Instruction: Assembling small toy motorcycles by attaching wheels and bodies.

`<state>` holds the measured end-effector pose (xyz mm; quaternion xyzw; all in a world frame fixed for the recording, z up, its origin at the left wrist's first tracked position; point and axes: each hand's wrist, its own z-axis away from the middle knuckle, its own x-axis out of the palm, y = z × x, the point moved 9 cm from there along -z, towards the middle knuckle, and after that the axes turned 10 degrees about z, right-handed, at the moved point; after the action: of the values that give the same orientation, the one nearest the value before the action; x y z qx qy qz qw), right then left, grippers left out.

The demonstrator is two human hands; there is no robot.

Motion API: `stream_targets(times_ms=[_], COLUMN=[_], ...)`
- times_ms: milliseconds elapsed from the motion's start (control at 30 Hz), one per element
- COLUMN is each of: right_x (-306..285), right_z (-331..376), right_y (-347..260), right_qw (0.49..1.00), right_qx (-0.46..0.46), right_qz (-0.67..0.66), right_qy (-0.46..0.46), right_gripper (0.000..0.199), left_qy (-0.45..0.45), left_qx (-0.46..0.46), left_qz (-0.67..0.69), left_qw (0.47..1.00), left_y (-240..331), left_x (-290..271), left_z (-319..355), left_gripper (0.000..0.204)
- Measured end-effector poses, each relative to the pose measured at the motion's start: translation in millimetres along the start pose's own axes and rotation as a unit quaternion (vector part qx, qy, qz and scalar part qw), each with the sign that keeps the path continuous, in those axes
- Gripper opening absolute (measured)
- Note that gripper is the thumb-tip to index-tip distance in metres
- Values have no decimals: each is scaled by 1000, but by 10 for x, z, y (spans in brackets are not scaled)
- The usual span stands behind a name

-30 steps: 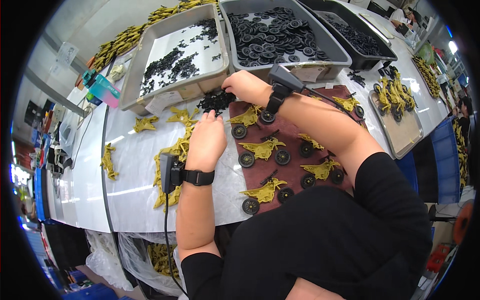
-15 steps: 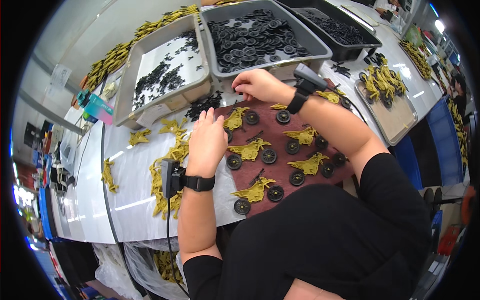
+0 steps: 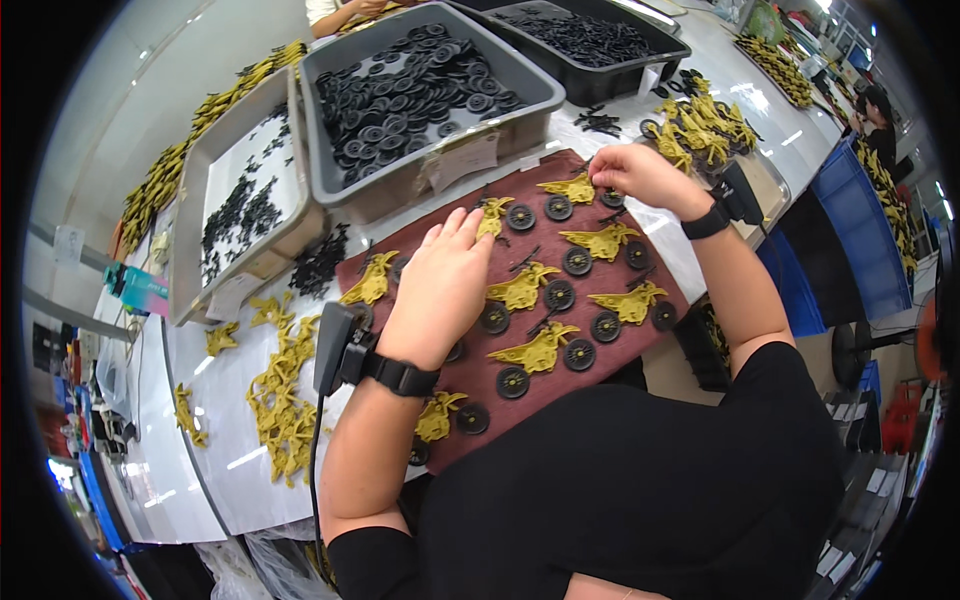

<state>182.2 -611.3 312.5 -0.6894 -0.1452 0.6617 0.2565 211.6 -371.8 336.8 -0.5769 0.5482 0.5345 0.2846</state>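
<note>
On the maroon cloth (image 3: pixel 520 385) lie several yellow toy motorbike bodies (image 3: pixel 532 349), each with black wheels (image 3: pixel 558 295) and thin black parts beside it. My left hand (image 3: pixel 445 285) is over the cloth's left half, palm down and fingers stretched out, hiding what lies beneath. Its fingertips come close to a yellow body (image 3: pixel 494 217) near the far edge. At the cloth's far right corner my right hand (image 3: pixel 650 180) has its fingers pinched together beside a yellow body (image 3: pixel 566 188) and a wheel (image 3: pixel 612 198). Whatever sits between those fingertips is too small to make out.
Beyond the cloth stand a grey bin of black wheels (image 3: pixel 330 185), a bin of small black parts (image 3: pixel 185 265) and a black bin (image 3: pixel 600 85). Loose yellow bodies (image 3: pixel 280 390) lie left. Assembled yellow motorbikes (image 3: pixel 700 130) pile up on a tray at right. Another person's arm (image 3: pixel 350 12) shows behind.
My right hand has moved from beside the wheel bin to the cloth's far right corner. My left hand now reaches over the cloth. The view has shifted, showing more of the cloth's left side.
</note>
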Motion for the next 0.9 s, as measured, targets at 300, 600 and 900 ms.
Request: stream_targets(times_ms=[300,600,900], right_x=[5,-152,61], right_z=[360,411,233], right_y=[487,562,611], right_qw=[987,993,959], right_qx=[44,53,112], right_qz=[154,57,-258], right_qy=[16,90,29], right_gripper=[11,13,19], left_qy=[-8,15,20], left_qx=[65,1,-63], left_qz=[0,3,-22], left_qw=[998,1000,998], left_y=[372,173,4], left_x=[554,902,932], left_z=[-1025,-1428,-1371], left_gripper=[29,10,8])
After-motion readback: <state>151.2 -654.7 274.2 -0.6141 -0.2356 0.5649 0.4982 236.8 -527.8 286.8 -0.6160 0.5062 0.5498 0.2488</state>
